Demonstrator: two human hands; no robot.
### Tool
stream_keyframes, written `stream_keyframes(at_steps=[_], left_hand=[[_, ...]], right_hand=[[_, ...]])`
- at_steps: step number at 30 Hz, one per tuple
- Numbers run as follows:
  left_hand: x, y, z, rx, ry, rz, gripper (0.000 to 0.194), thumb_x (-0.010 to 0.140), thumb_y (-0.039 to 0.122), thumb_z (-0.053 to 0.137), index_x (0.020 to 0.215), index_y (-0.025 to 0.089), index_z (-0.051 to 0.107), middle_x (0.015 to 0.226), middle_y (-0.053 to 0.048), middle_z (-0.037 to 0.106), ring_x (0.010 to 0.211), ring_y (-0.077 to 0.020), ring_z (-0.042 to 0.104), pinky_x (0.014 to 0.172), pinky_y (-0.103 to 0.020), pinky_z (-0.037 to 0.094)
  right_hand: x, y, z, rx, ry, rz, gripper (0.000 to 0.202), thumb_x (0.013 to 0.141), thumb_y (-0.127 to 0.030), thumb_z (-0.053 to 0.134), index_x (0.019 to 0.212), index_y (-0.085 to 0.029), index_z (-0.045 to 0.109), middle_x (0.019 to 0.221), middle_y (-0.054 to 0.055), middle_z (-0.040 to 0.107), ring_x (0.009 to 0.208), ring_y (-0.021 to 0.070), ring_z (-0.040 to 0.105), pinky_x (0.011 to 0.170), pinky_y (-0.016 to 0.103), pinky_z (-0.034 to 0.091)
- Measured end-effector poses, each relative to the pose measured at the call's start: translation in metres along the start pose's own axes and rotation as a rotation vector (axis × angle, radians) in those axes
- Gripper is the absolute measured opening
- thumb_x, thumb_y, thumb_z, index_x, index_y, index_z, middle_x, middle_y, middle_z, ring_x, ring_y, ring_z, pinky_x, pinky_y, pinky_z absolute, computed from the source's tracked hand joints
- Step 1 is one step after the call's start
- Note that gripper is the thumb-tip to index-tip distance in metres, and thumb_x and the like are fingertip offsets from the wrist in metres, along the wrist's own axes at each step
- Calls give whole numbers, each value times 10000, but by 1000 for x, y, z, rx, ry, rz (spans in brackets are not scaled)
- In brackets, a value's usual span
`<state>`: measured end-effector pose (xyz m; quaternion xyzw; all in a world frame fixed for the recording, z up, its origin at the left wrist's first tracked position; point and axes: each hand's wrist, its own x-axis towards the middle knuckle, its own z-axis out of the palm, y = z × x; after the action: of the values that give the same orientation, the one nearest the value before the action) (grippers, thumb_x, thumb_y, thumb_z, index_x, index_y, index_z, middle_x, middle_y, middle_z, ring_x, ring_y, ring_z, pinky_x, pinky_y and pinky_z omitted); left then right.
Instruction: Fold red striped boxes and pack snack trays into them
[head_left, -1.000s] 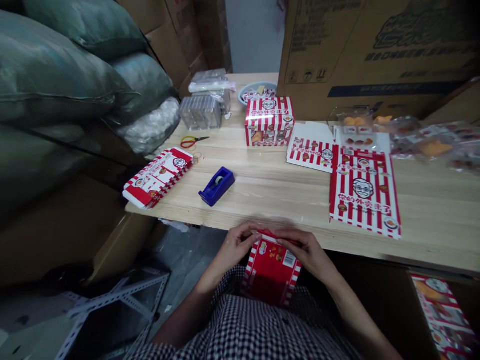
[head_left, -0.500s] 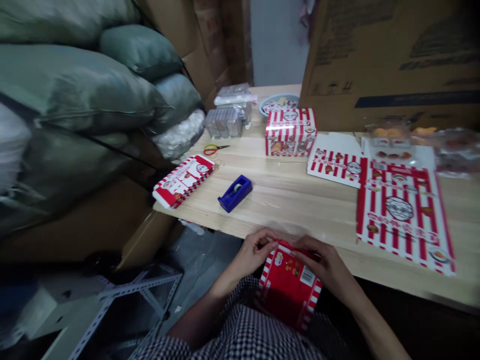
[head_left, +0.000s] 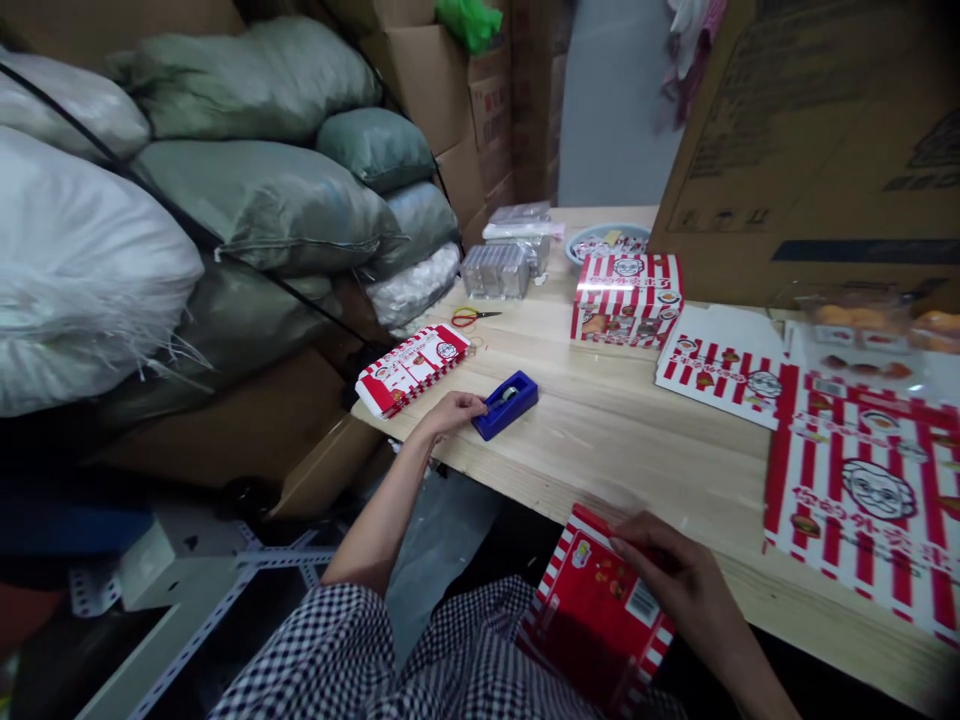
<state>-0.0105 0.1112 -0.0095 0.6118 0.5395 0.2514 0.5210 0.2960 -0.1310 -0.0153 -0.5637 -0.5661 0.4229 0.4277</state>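
The right hand (head_left: 686, 580) grips the red carton (head_left: 581, 610), barcode (head_left: 643, 605) up, by the table's (head_left: 600, 430) near edge, while the left hand (head_left: 452, 412) touches the blue tape dispenser (head_left: 504, 424), grip indeterminable, bare tabletop separating dispenser from standing carton (head_left: 628, 298) lettered "你的外卖来了".

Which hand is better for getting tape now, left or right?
Likely the left hand: its fingertips are at the near end of the blue tape dispenser. The right hand is farther away and busy holding the red box.
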Motion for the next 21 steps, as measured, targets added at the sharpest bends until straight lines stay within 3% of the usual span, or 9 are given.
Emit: stream_keyframes(at_steps=[3, 8, 13, 16, 18, 21], left_hand=[[-4, -1, 2, -103, -27, -21, 367, 618, 448, 835, 657, 111, 696, 979, -128, 734, 789, -195, 632, 675, -285, 485], [-19, -18, 3, -283, 55, 27, 404, 697, 500, 780, 779, 110, 712, 1180, -177, 688, 949, -225, 656, 770, -320, 520], [-30, -48, 12, -342, 177, 110, 417, 714, 510, 757, 783, 103, 693, 1204, -189, 678, 996, -228, 658, 876, -354, 511], [-30, -63, 18, -300, 273, 147, 396, 707, 503, 762, 757, 117, 688, 1206, -175, 680, 1006, -228, 651, 903, -356, 500], [-31, -67, 20, -261, 341, 166, 374, 699, 493, 768, 714, 131, 678, 1148, -156, 700, 981, -225, 649, 911, -360, 492], [-40, -64, 23, -212, 454, 188, 341, 683, 464, 784, 653, 153, 647, 996, -117, 718, 921, -219, 638, 909, -361, 482]], right_hand=[[-5, -1, -2, -4, 51, -50, 214, 881, -415, 670, 842, -217, 742, 845, 55, 736, 775, 219, 704, 710, 305, 566], [-12, -14, -17, -59, 155, -85, 170, 849, -406, 706, 854, -243, 753, 889, 54, 751, 798, 237, 722, 713, 303, 598], [-18, -41, -42, -165, 387, -117, 150, 819, -448, 725, 924, -342, 749, 976, 52, 741, 823, 284, 712, 693, 378, 612], [-14, -56, -45, -246, 527, -120, 155, 843, -434, 713, 987, -380, 729, 1039, 52, 714, 886, 290, 692, 743, 413, 590], [-6, -66, -41, -274, 548, -154, 137, 876, -413, 686, 996, -355, 719, 1049, 53, 694, 886, 271, 675, 752, 402, 566], [9, -76, -32, -331, 452, -289, 206, 944, -345, 607, 1125, -306, 697, 1017, 60, 662, 875, 238, 647, 746, 368, 532]])
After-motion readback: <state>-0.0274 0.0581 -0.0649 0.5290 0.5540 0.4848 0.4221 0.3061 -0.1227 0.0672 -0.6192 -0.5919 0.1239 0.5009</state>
